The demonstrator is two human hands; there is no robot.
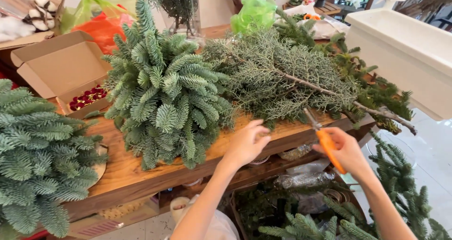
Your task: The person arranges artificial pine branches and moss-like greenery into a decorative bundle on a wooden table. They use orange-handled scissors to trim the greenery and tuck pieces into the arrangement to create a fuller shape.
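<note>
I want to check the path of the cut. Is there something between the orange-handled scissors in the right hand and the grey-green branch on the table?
Nothing visible stands between them. The orange-handled scissors in the right hand already point with their blades into the lower twigs of the grey-green branch. The left hand rests beside it on the table edge, not in the blades' way.

Right hand (346, 150) grips shears (324, 138) (orange handles) by conifer branch (301, 82).

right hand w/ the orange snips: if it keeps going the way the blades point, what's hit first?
Likely the grey-green cypress-like branch: the orange-handled scissors in the right hand point up-left at its lower twigs over the wooden table edge. Depth is unclear.
</note>
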